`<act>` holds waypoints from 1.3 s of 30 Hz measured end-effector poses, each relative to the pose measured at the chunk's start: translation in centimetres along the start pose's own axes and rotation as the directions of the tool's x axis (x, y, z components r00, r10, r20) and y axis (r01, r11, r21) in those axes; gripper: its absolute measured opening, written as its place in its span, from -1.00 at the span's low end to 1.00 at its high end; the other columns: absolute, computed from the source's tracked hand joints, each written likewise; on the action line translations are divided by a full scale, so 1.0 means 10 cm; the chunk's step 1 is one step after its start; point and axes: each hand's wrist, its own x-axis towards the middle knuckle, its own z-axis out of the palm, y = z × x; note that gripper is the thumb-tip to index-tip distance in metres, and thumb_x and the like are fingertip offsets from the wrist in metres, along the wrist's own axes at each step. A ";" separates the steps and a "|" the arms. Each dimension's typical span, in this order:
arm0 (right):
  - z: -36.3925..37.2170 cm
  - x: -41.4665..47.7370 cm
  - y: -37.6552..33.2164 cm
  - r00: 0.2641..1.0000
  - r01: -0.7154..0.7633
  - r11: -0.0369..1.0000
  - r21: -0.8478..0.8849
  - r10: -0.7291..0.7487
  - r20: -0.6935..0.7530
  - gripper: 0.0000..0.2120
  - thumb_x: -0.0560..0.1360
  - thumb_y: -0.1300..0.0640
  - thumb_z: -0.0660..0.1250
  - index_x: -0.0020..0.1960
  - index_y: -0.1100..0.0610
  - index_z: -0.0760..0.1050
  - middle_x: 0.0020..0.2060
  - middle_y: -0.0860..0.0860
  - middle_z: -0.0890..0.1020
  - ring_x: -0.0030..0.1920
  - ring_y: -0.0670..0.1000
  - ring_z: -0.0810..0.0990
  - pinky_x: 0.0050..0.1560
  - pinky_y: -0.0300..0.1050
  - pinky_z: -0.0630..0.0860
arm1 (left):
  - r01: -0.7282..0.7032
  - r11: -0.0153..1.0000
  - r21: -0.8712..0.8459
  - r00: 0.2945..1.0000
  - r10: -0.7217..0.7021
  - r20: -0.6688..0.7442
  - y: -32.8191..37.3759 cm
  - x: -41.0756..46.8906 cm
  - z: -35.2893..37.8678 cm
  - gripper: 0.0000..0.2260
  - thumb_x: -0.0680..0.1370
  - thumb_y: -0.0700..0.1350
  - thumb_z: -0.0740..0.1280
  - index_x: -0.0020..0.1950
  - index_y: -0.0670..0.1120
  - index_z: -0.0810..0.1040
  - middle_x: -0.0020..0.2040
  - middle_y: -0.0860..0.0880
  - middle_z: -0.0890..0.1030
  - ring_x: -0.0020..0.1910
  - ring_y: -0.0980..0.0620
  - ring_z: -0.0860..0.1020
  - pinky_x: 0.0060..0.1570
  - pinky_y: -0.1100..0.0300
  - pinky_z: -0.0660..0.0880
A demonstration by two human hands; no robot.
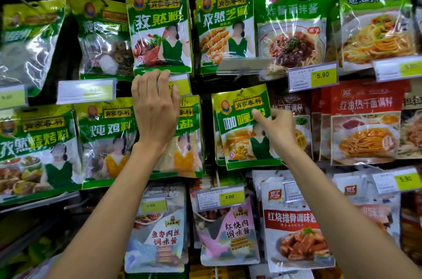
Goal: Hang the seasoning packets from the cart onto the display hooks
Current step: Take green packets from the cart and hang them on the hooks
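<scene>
A green and yellow curry seasoning packet sits tilted at the middle of the display, its top hole close to a hook tip. My right hand pinches the packet's right edge with thumb on its front. My left hand is raised with fingers fairly straight, fingertips touching the bottom edge of a cumin powder packet and covering a price tag and part of a salt packet. More green packets hang behind the curry packet.
Rows of hanging packets fill the wall: green seasoning packets on the left, noodle sauce packets upper right, red ones at right, pale sauce pouches below. A clear tag holder juts out above the curry packet. No cart in view.
</scene>
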 end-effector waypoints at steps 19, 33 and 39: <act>0.34 0.24 0.21 0.985 -0.035 0.982 -0.185 0.003 -0.172 -0.76 0.44 -0.01 0.47 -0.12 0.18 0.62 -0.18 0.13 0.66 -0.18 0.06 0.54 -0.21 -0.12 0.30 | 0.011 1.000 -0.003 1.000 -0.011 -0.003 0.02 -0.01 0.01 -0.73 0.62 -0.13 0.17 0.20 -0.27 0.49 0.08 -0.24 0.55 0.10 -0.23 0.50 0.27 -0.10 0.36; 0.10 -0.07 0.26 0.982 -0.003 0.992 -0.125 -0.021 -0.187 -0.71 0.50 0.00 0.41 0.03 0.23 0.54 -0.18 0.07 0.59 -0.11 0.08 0.56 -0.08 -0.01 0.48 | 0.066 0.996 -0.064 0.997 -0.062 0.055 0.11 0.01 -0.11 -0.69 0.61 -0.15 0.15 0.28 -0.28 0.44 0.23 -0.25 0.51 0.24 -0.23 0.46 0.38 -0.07 0.27; -0.53 -0.60 0.44 0.989 0.079 0.982 -0.170 -0.099 -0.113 -0.84 0.61 0.08 0.25 -0.02 0.12 0.56 -0.19 -0.02 0.60 -0.16 -0.03 0.57 -0.15 -0.17 0.47 | -0.058 0.939 -0.338 0.997 0.074 0.032 0.62 -0.40 -0.37 -0.78 0.57 -0.27 0.20 0.17 -0.31 0.51 0.09 -0.27 0.57 0.12 -0.17 0.47 0.17 0.01 0.36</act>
